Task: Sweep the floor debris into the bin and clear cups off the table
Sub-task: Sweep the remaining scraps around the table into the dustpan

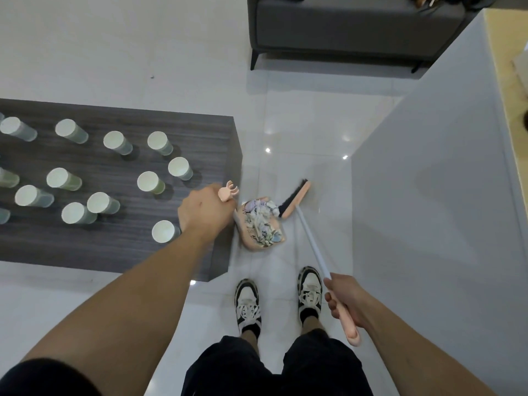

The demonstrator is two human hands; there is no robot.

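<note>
A pink dustpan (248, 238) sits on the white floor beside the table's corner, filled with crumpled paper debris (261, 221). My left hand (204, 212) grips the top of the dustpan's upright handle (228, 192). My right hand (344, 302) grips the pink end of a broom handle (311, 247). The broom head (294, 200), with black bristles, rests at the dustpan's open edge, touching the debris. Several pale green paper cups (151, 181) stand upright on the dark wood table (120, 250) to the left.
A grey sofa (351, 27) stands at the back. A white counter wall (428, 181) runs along the right. My two feet in black and white shoes (247, 301) stand just behind the dustpan. The glossy floor (303, 124) stretches between table and counter.
</note>
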